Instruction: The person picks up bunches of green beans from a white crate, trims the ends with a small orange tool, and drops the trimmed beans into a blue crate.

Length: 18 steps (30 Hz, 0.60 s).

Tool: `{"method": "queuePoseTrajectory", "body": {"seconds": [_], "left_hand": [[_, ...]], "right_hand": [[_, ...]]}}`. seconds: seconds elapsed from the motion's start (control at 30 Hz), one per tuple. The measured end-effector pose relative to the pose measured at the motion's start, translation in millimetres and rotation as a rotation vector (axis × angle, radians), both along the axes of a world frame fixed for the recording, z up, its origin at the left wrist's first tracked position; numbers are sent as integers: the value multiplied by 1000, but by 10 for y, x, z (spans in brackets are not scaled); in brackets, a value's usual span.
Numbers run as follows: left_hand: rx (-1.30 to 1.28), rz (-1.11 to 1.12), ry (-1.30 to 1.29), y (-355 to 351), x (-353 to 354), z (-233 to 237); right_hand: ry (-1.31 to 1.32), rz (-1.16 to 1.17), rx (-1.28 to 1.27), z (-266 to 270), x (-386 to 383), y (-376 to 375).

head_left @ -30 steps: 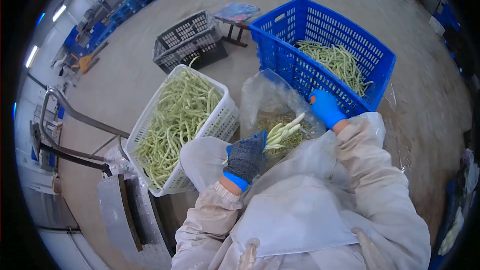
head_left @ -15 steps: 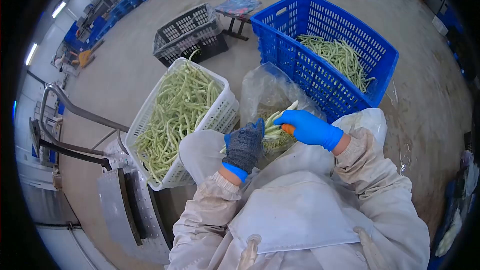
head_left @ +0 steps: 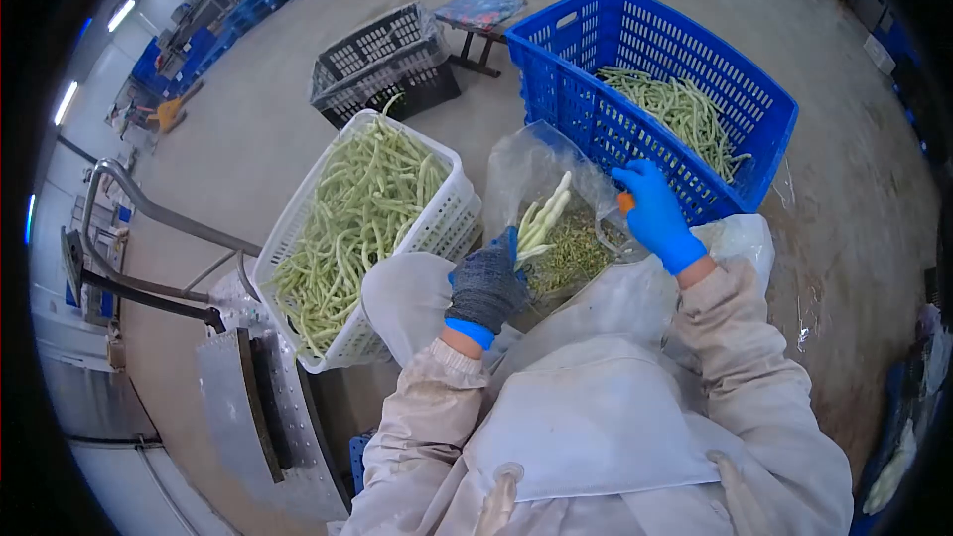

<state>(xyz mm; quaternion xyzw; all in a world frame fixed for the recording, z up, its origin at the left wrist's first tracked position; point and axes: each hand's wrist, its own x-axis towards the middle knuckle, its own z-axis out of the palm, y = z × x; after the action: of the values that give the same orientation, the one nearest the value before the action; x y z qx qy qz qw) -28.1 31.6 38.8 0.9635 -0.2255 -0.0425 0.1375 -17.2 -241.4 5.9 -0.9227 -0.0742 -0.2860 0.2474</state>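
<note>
My left hand (head_left: 488, 285), in a grey knit glove over a blue one, is closed round a small bunch of green beans (head_left: 542, 218) whose pale ends point up and away. My right hand (head_left: 655, 213), in a blue glove, is closed on an orange-handled tool (head_left: 625, 201); its blade cannot be made out. The right hand is apart from the bunch, near the blue crate. Below both hands an open clear plastic bag (head_left: 514, 171) holds many small green trimmings (head_left: 576, 256).
A white crate (head_left: 445, 228) heaped with beans stands at the left, a blue crate (head_left: 596, 124) with beans at the upper right. Behind are a black crate (head_left: 382, 69) and a low stool (head_left: 480, 10). A metal-railed cart (head_left: 179, 218) stands far left.
My right hand has moved right and a little toward the blue crate, away from the bunch. My left hand still holds the beans, which now point more upward. More trimmings show in the bag.
</note>
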Motion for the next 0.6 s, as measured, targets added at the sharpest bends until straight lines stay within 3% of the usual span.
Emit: {"method": "queuePoseTrajectory", "body": {"seconds": [0.07, 0.17, 0.3, 0.37, 0.5, 0.57, 0.6], "left_hand": [[-81, 19, 10, -17, 75, -15], [-102, 48, 54, -51, 77, -36], [-186, 22, -2, -37, 99, -74], [-191, 33, 13, -45, 93, -69], [-189, 17, 85, -157, 92, -121], [-241, -12, 97, -181, 102, -139], [-379, -14, 133, -166, 84, -143]], "right_hand": [[172, 275, 298, 376, -204, 320], [257, 463, 252, 402, -309, 579], [252, 462, 186, 338, -288, 715], [288, 413, -21, 374, -301, 733], [182, 302, -80, 103, -274, 734], [199, -62, 453, 0, -112, 575], [235, -134, 491, -96, -12, 328]]}}
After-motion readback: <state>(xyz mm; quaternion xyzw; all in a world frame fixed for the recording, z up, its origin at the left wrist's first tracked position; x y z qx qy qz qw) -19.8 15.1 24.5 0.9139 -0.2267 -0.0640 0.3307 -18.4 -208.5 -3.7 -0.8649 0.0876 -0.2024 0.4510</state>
